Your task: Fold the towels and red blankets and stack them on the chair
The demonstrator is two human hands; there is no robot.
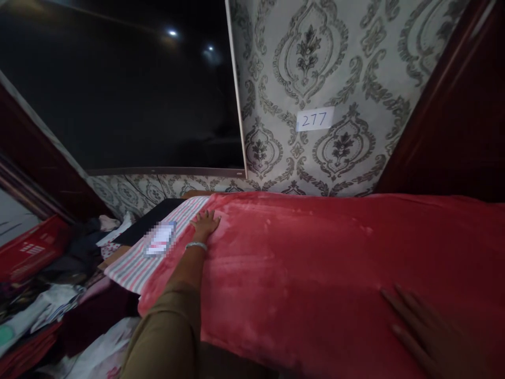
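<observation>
A red plush blanket (300, 263) lies spread over a long surface under the wall. My left hand (205, 223) rests on its far left part with the fingers spread, and a bracelet circles the wrist. My right hand (428, 331) is at the lower right, fingers stretched out over the blanket; it is dim and slightly blurred, and I cannot tell whether it touches the cloth. Left of the blanket a striped cloth (132, 271) in white, grey and pink shows from beneath its edge. On the stripes sits a pixelated rectangular item (160, 239).
A large dark television (126, 95) hangs above the left end. A paper label reading 277 (314, 119) is on the patterned wallpaper (268, 63). Piled clothes (71, 263) and a red box (33, 247) are at the left. Dark red wooden trim (445, 105) borders the right.
</observation>
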